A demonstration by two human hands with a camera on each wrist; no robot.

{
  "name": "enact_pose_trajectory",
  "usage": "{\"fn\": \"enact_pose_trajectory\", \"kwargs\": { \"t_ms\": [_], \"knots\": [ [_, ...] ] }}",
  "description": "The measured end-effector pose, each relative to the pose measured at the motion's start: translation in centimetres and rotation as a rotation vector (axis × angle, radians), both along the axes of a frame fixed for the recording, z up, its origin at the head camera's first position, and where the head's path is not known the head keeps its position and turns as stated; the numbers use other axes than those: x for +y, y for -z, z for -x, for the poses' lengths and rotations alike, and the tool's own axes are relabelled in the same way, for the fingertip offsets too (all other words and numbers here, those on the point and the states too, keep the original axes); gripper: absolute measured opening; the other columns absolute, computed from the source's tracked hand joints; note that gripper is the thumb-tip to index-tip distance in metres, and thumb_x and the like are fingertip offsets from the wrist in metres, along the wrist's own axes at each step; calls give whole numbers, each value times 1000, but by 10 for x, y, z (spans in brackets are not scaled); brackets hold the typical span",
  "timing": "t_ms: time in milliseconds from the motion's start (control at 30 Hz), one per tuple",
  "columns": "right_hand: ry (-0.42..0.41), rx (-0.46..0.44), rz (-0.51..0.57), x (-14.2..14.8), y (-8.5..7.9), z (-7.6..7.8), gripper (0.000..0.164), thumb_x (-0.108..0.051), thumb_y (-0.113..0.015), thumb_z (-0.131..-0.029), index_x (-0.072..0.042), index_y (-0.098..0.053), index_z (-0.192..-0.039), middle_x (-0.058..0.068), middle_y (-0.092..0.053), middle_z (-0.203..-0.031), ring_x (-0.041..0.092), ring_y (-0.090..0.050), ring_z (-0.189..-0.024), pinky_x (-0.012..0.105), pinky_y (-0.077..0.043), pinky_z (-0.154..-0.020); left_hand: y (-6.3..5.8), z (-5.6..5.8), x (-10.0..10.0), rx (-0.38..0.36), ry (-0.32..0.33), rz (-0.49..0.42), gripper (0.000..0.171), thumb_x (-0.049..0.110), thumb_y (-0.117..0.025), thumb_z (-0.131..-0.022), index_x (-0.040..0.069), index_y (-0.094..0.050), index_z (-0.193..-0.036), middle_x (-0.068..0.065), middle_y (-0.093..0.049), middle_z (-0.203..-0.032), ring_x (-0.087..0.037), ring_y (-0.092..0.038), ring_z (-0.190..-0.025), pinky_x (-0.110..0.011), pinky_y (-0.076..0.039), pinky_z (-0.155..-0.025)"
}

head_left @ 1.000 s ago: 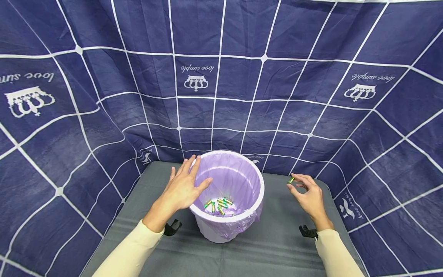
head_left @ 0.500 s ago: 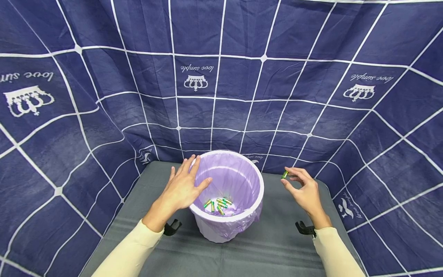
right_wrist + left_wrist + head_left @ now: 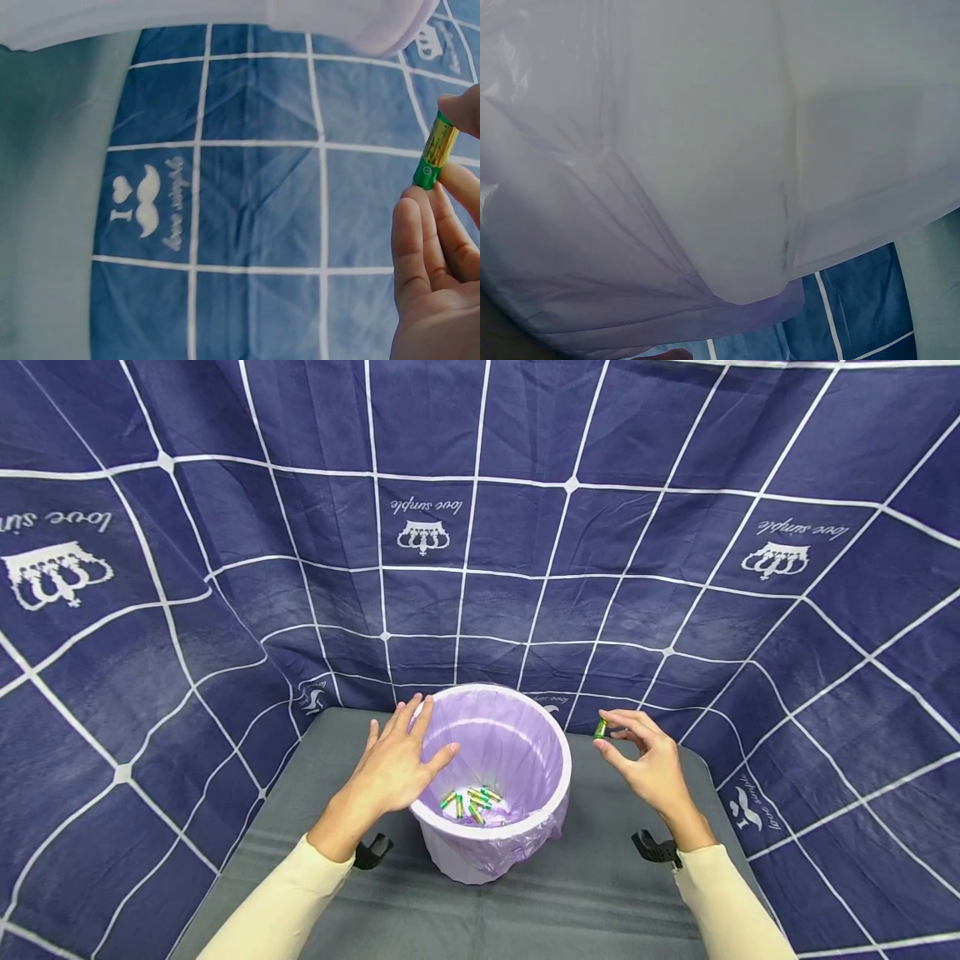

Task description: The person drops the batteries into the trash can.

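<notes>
My right hand (image 3: 647,760), right of the bin, pinches a green-and-gold battery (image 3: 601,728) between thumb and fingertips. In the right wrist view the same battery (image 3: 436,150) stands nearly upright, its ends between thumb and fingers. A white bin (image 3: 491,833) lined with a thin purple bag (image 3: 517,760) stands in the middle, and several like batteries (image 3: 477,804) lie on its bottom. On the bin's left rim rests my left hand (image 3: 393,764), its fingers spread and fairly straight. The bin's side (image 3: 705,150) fills most of the left wrist view.
Grey cloth (image 3: 600,893) covers the surface under the bin. A dark blue curtain (image 3: 510,527) with white grid lines rises behind it and along both sides. A black strap mount (image 3: 656,847) sits at each wrist.
My right hand has moved left and a little away from me, bringing the battery nearer the bin; the battery has turned more upright. My left hand stays on the rim.
</notes>
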State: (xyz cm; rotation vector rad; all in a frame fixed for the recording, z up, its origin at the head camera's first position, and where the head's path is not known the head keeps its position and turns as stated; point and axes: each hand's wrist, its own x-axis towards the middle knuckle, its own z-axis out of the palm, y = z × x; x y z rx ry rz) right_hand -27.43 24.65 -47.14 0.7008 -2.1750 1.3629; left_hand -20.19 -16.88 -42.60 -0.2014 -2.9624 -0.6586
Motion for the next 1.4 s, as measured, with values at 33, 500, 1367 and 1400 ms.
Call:
{"fn": "enact_pose_trajectory", "kwargs": {
  "t_ms": [33, 500, 1367, 1400],
  "knots": [
    [-5, 4, -5, -2, -3, -1, 52, 11, -94, -90, -8, -85, -138, 18, -81, -135, 4, -78, -110, 11, -60, -102, 0, 0, 0, -1, 1, -1, 95, 66, -55, -117, 8, -26, -186, -20, -23, -195, -49, -18, -183, -86, -12, -140],
    [-84, 66, -100, -30, -46, -9, 50, 5, -96, -91, -9, -85, -138, 13, -82, -137, 0, -76, -117, 16, -62, -104, 0, 1, -1, 3, 7, -4, 95, 66, -56, -117, 8, -26, -186, -20, -23, -195, -50, -19, -182, -86, -12, -140],
    [-183, 141, -247, -83, -102, -13, 45, -10, -97, -94, -14, -86, -137, 3, -83, -135, 20, -82, -113, 30, -66, -103, 0, 2, -2, 0, 15, -16, 97, 70, -53, -116, 9, -25, -187, -19, -22, -195, -50, -19, -182, -84, -9, -142],
    [-188, 142, -249, -85, -103, -12, 45, -10, -97, -94, -15, -86, -137, 3, -83, -135, 20, -82, -113, 28, -65, -103, 1, 2, -2, 2, 16, -15, 97, 70, -53, -116, 9, -26, -186, -19, -23, -195, -51, -19, -182, -85, -10, -141]
  ]
}}
